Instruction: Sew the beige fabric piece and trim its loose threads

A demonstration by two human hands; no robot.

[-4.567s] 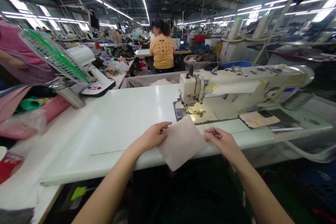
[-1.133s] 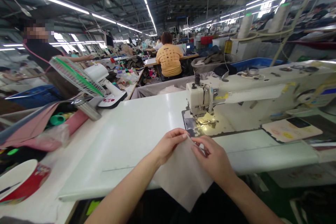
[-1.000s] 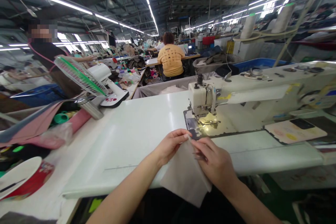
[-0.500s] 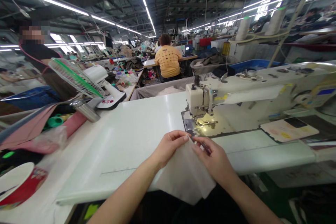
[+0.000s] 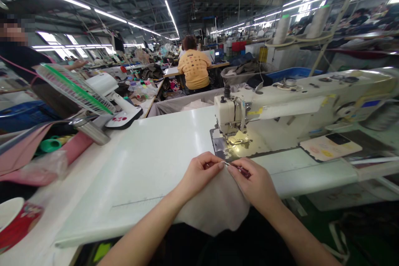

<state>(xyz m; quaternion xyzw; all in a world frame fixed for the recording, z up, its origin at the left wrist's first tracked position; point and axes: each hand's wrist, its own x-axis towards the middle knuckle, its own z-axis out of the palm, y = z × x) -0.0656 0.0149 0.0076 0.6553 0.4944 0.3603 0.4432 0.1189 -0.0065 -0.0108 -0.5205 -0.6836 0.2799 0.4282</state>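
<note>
A pale, off-white piece of fabric (image 5: 215, 205) lies over the near edge of the white sewing table (image 5: 149, 162) and hangs down toward me. My left hand (image 5: 199, 172) pinches its top corner, fingers closed. My right hand (image 5: 254, 183) is closed on a small metal tool (image 5: 237, 167), thread snips or tweezers, whose tip points at that same corner. Both hands meet just in front of the sewing machine (image 5: 280, 104), whose lit needle area (image 5: 238, 139) is a short way beyond them.
A white desk fan with a green-rimmed grille (image 5: 81, 89) stands at the table's far left. Pink cloth and a plastic bag (image 5: 37, 162) pile up on the left, with a red paper bowl (image 5: 15, 224) nearer. A phone (image 5: 330, 146) rests by the machine. A person in yellow (image 5: 193, 66) sits ahead; another stands far left.
Earlier my hands were apart at the fabric's two side corners. They have come together at its top corner, the tool tip now touching it, and the fabric has slid lower over the table edge.
</note>
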